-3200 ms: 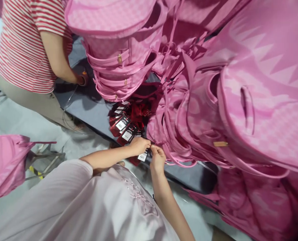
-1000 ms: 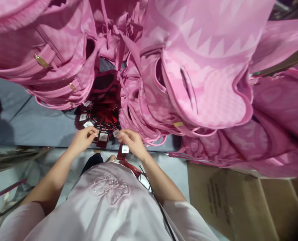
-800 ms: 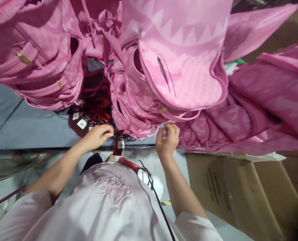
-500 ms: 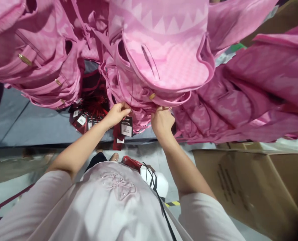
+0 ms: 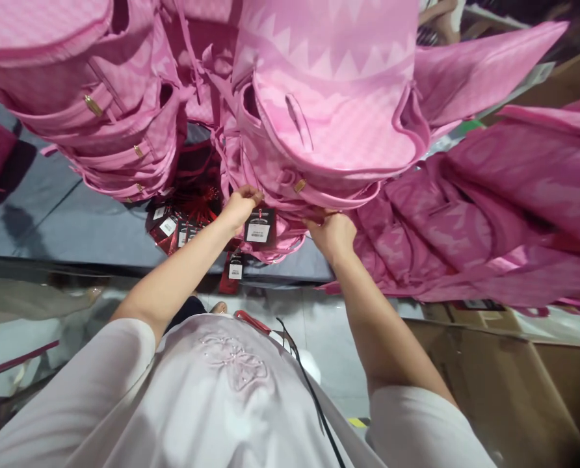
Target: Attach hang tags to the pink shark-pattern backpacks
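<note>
Black rectangular card hang tag (image 5: 265,218) with a white barcode label: hanging just beside the left hand (image 5: 244,207), in front of the pink patterned fabric backpack (image 5: 339,123) with a sawtooth print and small gold plate. Left thumb and fingers pinched together at the tag's upper left, holding it; cord too small to make out. Right hand (image 5: 335,235) curled against the lower front of the same backpack stack, fingertips hidden, can't tell if it's gripping.

Below the left hand, a red-and-black tag (image 5: 234,270) hangs over the front edge of the blue-grey covered table (image 5: 99,227). Left of it, heap of red and black tags (image 5: 169,227), fanned on the table. Further left, second stack of pink backpacks (image 5: 119,123). To the right, row of darker pink bags (image 5: 465,221), with brown cardboard boxes (image 5: 480,383) below. Part of another person (image 5: 448,16) at top right, blurred.
</note>
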